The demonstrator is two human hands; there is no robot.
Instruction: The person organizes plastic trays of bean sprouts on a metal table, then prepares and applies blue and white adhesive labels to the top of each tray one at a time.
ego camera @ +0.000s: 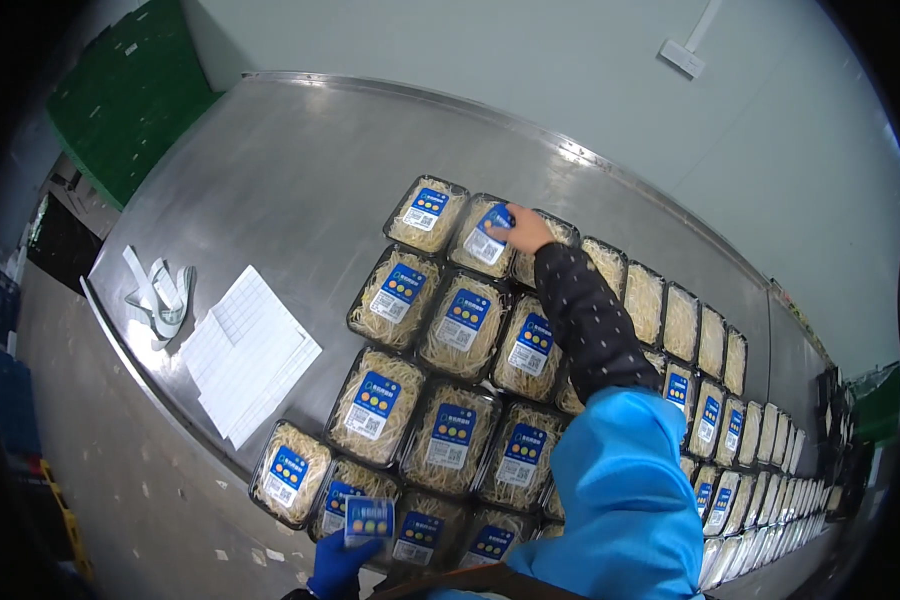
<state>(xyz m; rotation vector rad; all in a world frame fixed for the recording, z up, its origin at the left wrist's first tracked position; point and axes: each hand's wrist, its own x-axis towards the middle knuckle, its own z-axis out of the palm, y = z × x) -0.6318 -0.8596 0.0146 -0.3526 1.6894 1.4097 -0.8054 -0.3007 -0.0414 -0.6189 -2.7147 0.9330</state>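
Note:
My left hand (345,559), in a blue glove, holds a few blue-and-white product labels (370,517) above the nearest row of packs. My right hand (531,231) is bare, with a dotted black cuff and a blue sleeve behind it. Its thumb and fingers are on the upper edge of a label (487,238), which lies against a film-covered black tray of bean sprouts (463,253) in the far row. A labelled sprout pack (426,214) stands just left of that tray. My right arm hides some packs in the middle.
Rows of sprout packs run rightward along the steel table (292,172); several farther ones, such as this pack (680,322), show no label. White backing sheets (249,356) and curled strips (157,296) lie on the left. A green board (131,97) stands beyond the table's left end.

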